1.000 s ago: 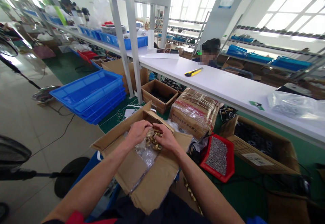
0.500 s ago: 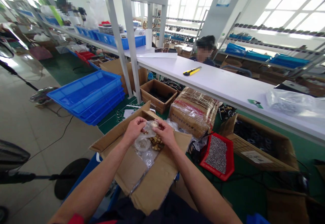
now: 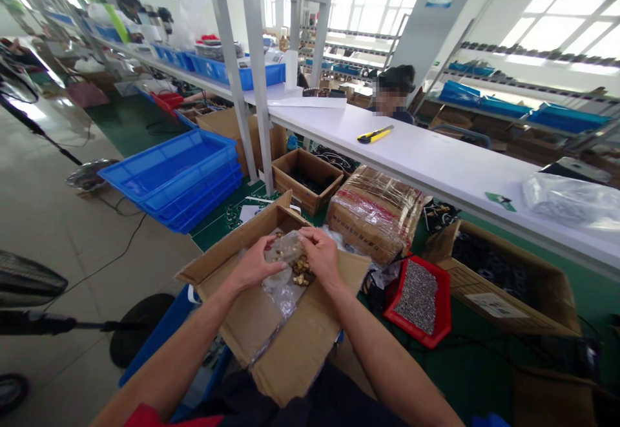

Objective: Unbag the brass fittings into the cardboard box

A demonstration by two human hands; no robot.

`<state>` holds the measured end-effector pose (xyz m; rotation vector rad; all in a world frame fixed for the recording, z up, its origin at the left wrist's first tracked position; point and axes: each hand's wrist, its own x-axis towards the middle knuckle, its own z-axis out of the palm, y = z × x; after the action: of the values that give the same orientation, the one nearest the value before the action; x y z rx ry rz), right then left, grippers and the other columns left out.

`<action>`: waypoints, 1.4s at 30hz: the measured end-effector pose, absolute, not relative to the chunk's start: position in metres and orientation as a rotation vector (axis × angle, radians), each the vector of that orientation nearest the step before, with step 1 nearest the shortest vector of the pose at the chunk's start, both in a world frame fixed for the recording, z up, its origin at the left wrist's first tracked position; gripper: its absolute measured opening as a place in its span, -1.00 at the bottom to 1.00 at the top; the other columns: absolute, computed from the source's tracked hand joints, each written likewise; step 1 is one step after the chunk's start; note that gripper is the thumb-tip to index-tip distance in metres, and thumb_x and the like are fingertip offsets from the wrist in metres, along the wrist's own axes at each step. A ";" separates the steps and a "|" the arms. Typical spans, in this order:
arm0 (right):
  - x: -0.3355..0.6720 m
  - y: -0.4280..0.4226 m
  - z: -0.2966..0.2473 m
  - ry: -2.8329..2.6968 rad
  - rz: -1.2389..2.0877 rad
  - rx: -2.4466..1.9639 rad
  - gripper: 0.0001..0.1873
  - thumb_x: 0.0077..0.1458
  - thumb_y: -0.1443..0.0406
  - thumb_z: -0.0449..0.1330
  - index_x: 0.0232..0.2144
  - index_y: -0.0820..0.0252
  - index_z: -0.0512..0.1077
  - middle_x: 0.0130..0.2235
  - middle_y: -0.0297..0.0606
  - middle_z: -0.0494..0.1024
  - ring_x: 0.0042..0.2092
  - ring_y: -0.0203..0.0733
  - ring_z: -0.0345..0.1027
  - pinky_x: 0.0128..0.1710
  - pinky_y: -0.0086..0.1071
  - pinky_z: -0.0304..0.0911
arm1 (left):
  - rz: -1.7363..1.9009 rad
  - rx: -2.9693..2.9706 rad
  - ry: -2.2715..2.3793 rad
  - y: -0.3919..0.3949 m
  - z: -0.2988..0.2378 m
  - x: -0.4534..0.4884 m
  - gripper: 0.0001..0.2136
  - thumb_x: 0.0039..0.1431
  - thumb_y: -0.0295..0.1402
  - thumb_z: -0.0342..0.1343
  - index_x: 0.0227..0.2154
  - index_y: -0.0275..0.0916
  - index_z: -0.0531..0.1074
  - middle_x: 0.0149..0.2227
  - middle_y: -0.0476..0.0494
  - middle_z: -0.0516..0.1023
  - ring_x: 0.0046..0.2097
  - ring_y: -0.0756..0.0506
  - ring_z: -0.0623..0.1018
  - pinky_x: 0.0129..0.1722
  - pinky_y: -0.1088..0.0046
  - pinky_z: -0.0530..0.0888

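A clear plastic bag (image 3: pixel 289 246) is over the open cardboard box (image 3: pixel 252 330) in front of me. My right hand (image 3: pixel 320 256) pinches the bag's upper right edge between thumb and fingers. On the bag's other side, my left hand (image 3: pixel 254 264) has its thumb spread away from its fingers; the fingertips are close to the plastic, and whether they touch it I cannot tell. Brass-coloured metal fittings (image 3: pixel 301 273) lie in the box under and beside the bag. More crumpled clear plastic (image 3: pixel 283 294) lies below the hands, towards me.
Stacked blue crates (image 3: pixel 174 175) stand to the left. A red bin (image 3: pixel 443 307) of small metal parts and a carton of black parts (image 3: pixel 504 285) are at right. Beyond, a white bench (image 3: pixel 426 149) bears a yellow utility knife (image 3: pixel 376 134). Across it is a person (image 3: pixel 393 94).
My left hand has opened its pinch, the thumb moving away from the fingers. My right hand keeps hold of the bag, which looks more spread out. The view has shifted slightly.
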<state>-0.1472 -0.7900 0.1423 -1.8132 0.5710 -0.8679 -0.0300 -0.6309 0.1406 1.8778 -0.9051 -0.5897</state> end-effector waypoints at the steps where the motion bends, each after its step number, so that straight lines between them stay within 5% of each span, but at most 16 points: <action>1: -0.147 -0.790 0.149 0.564 -0.898 -1.790 -0.82 0.06 0.22 0.20 -0.31 0.13 0.55 -0.18 -0.22 0.58 -0.08 -0.14 0.41 0.06 -0.19 0.24 | -0.586 1.919 -0.959 -0.627 0.136 -0.033 -0.24 -0.27 -0.14 0.37 0.07 -0.25 0.32 0.02 -0.33 0.46 0.03 -0.31 0.46 0.07 0.17 0.33; 4: -0.147 -0.789 0.169 0.542 -0.954 -1.712 -0.82 0.09 0.23 0.15 -0.30 0.16 0.50 -0.08 -0.18 0.54 -0.01 -0.13 0.39 0.09 -0.17 0.22 | -0.535 2.096 -1.161 -0.618 0.119 -0.040 -0.29 -0.30 -0.21 0.39 0.03 -0.18 0.37 0.07 -0.34 0.43 0.10 -0.37 0.38 0.10 0.14 0.26; 8: -0.152 -0.786 0.188 0.480 -1.029 -1.640 -0.95 -0.02 0.35 0.11 -0.41 0.15 0.32 -0.14 -0.21 0.56 -0.07 -0.12 0.42 0.00 -0.17 0.28 | -0.465 2.268 -1.177 -0.617 0.098 -0.038 -0.90 0.06 -0.29 0.10 -0.39 -0.16 0.45 -0.27 -0.20 0.54 -0.14 -0.21 0.50 -0.11 0.30 0.33; 12: -0.164 -0.785 0.179 0.531 -0.900 -1.718 -0.87 -0.09 0.41 0.01 -0.46 0.16 0.35 -0.47 -0.36 0.47 -0.39 -0.24 0.37 -0.30 -0.34 0.27 | -0.420 2.096 -0.729 -0.622 0.094 -0.027 -0.83 0.09 -0.26 0.01 -0.52 -0.22 0.35 -0.52 -0.06 0.44 -0.39 -0.10 0.45 -0.34 0.42 0.33; 16: -0.170 -0.780 0.146 0.657 -0.498 -1.895 -0.87 -0.13 0.37 0.08 -0.51 0.18 0.45 -0.47 -0.33 0.50 -0.37 -0.22 0.34 -0.32 -0.36 0.22 | -0.577 1.469 -0.278 -0.628 0.118 -0.027 -0.81 0.02 -0.24 0.11 -0.39 -0.26 0.37 -0.49 -0.02 0.49 -0.42 -0.06 0.48 -0.36 0.44 0.40; 19: -0.167 -0.770 0.130 0.679 -0.268 -1.746 -0.74 -0.04 0.14 0.19 -0.34 0.20 0.47 -0.42 -0.29 0.52 -0.43 -0.26 0.30 -0.43 -0.40 0.21 | -0.615 1.052 -0.072 -0.638 0.146 -0.031 -0.83 0.01 -0.30 0.13 -0.35 -0.27 0.36 -0.44 -0.06 0.53 -0.37 -0.09 0.55 -0.28 0.35 0.48; 22: -0.162 -0.762 0.135 0.488 -0.162 -1.292 -0.40 0.10 -0.12 -0.01 -0.05 0.19 0.38 -0.29 -0.19 0.55 -0.60 -0.36 0.16 -0.58 -0.40 0.20 | -0.600 0.841 0.056 -0.649 0.167 -0.035 -0.89 0.03 -0.35 0.08 -0.41 -0.29 0.35 -0.45 -0.09 0.53 -0.32 -0.12 0.58 -0.20 0.27 0.51; 25: -0.157 -0.760 0.146 0.365 -0.141 -1.053 -0.36 0.06 -0.08 0.10 0.09 0.11 0.26 -0.26 -0.20 0.55 -0.63 -0.40 0.14 -0.66 -0.45 0.16 | -0.610 0.794 0.086 -0.657 0.171 -0.039 -0.89 0.08 -0.35 0.03 -0.44 -0.29 0.35 -0.49 -0.09 0.51 -0.33 -0.11 0.57 -0.17 0.25 0.53; 28: -0.152 -0.763 0.144 0.396 -0.229 -1.116 -0.43 -0.11 0.10 0.31 -0.02 0.09 0.36 -0.38 -0.37 0.50 -0.60 -0.40 0.17 -0.68 -0.51 0.07 | -0.621 0.791 0.125 -0.657 0.161 -0.041 -0.89 0.10 -0.37 0.00 -0.45 -0.29 0.37 -0.48 -0.12 0.52 -0.32 -0.11 0.57 -0.19 0.26 0.55; 31: -0.149 -0.771 0.132 0.494 -0.340 -1.316 -0.67 -0.03 0.05 0.25 -0.34 0.18 0.44 -0.57 -0.45 0.36 -0.61 -0.38 0.13 -0.62 -0.47 0.04 | -0.664 0.748 0.165 -0.654 0.147 -0.042 -0.90 0.10 -0.43 -0.01 -0.41 -0.33 0.39 -0.40 -0.16 0.55 -0.29 -0.08 0.56 -0.21 0.33 0.56; 34: -0.148 -0.780 0.126 0.567 -0.465 -1.694 -0.64 0.05 0.04 0.18 -0.54 0.20 0.39 -0.57 -0.40 0.36 -0.51 -0.32 0.20 -0.47 -0.42 0.09 | -0.701 0.810 0.147 -0.648 0.136 -0.039 -0.89 0.06 -0.45 0.04 -0.33 -0.36 0.40 -0.33 -0.19 0.56 -0.28 -0.09 0.56 -0.24 0.31 0.56; 42: -0.152 -0.793 0.167 0.501 -0.621 -2.550 -0.64 0.20 0.07 0.07 -0.51 0.15 0.40 -0.42 -0.29 0.39 -0.39 -0.26 0.21 -0.37 -0.37 0.00 | -0.317 1.829 -0.363 -0.630 0.125 -0.013 -0.69 0.01 -0.26 0.18 -0.17 -0.27 0.39 -0.19 -0.19 0.54 -0.19 -0.15 0.53 -0.10 0.27 0.45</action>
<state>-0.1522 -0.7925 0.1670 -2.5505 0.5007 -0.6211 -0.0130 -0.6296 0.1251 1.8295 -0.3626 -0.3173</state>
